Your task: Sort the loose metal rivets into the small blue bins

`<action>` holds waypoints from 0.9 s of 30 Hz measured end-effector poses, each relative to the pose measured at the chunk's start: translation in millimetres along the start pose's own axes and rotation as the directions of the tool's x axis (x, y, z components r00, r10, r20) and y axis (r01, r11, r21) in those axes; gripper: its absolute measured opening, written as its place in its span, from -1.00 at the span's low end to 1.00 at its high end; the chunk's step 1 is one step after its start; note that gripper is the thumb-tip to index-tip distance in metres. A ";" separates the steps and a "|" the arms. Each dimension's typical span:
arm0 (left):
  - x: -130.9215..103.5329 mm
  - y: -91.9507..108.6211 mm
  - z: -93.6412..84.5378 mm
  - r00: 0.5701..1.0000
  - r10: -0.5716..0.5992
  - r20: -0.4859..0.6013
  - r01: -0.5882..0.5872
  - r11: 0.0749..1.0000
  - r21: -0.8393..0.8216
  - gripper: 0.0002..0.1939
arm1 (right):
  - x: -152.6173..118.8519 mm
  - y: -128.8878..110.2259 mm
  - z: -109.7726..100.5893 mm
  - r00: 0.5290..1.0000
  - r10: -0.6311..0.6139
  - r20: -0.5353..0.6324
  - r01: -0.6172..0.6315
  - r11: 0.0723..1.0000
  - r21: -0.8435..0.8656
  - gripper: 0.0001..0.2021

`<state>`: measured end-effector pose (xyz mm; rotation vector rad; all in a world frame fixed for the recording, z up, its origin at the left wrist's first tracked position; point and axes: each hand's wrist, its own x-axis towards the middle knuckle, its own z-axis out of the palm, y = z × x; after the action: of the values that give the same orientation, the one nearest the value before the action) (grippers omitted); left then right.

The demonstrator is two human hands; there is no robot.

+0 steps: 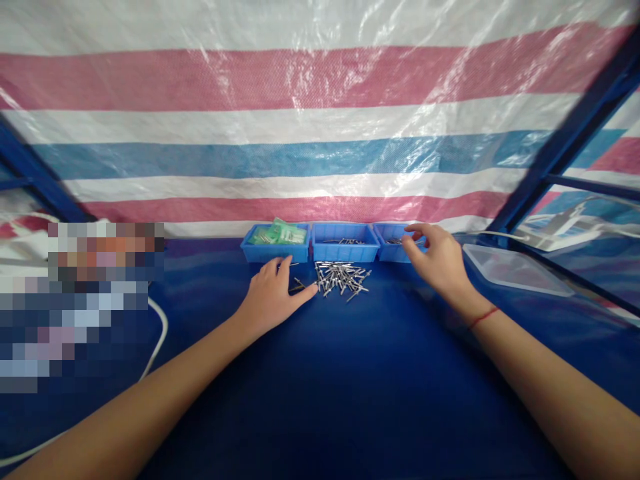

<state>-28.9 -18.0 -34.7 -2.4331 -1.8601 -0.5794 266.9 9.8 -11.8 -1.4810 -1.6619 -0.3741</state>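
Observation:
A loose pile of thin silver metal pins that look like blind rivets (343, 277) lies on the blue tabletop (340, 387). My left hand (273, 293) rests at the pile's left side, fingers spread and thumb reaching toward it; a few pins show between thumb and fingers. Over the right blue bin (395, 255) hovers my right hand (437, 260), with thumb and forefinger apart and no held thing visible. Pins lie in that bin, partly hidden by the hand. The middle blue bin (345, 253) holds some more pins.
The left blue bin (275, 253) contains green packets (281, 232). A translucent plastic lid (515, 270) lies at the right, near a white power strip (563, 230). A white cable (161, 327) runs along the left. Striped sheeting (300, 160) hangs behind; a blurred-out area covers the far left.

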 end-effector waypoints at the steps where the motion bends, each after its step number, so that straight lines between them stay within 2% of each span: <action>1: 0.1 -1.3 1.0 0.999 0.001 0.037 -0.001 1.000 0.005 -0.18 | -1.3 -4.9 -0.6 1.000 -0.015 0.014 0.015 1.000 0.021 -0.75; 5: -2.4 2.0 2.4 0.992 0.022 0.127 -0.022 1.000 -0.006 -0.20 | -7.4 -19.3 1.0 0.994 -0.079 0.081 0.071 0.993 0.098 -0.78; 12: -9.3 16.8 -3.7 0.957 0.261 0.125 -0.243 0.960 -0.138 -0.48 | -17.9 -37.0 1.8 0.967 -0.170 0.192 0.137 0.975 0.177 -0.80; 16: -7.5 10.6 -11.0 0.970 0.233 0.074 -0.226 0.970 -0.084 -0.51 | -22.3 -46.0 -0.7 0.956 -0.204 0.211 0.152 0.959 0.238 -0.81; 19: -4.3 3.6 -17.7 0.974 0.204 0.101 -0.202 0.979 -0.029 -0.64 | -25.6 -52.8 -2.0 0.948 -0.224 0.226 0.157 0.948 0.278 -0.82; 23: -1.6 -0.1 -22.7 0.961 0.215 0.174 -0.207 0.976 -0.065 -0.71 | -31.0 -60.7 -1.3 0.931 -0.242 0.272 0.146 0.932 0.331 -0.82; 27: -2.1 2.7 -22.7 0.964 0.231 0.132 -0.212 0.966 -0.147 -0.72 | -35.7 -64.5 1.7 0.917 -0.248 0.312 0.126 0.923 0.363 -0.82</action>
<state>-33.1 -26.2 -13.6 -2.7930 -1.6079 -0.5372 204.5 -28.8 -19.5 -1.1781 -2.0461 0.0857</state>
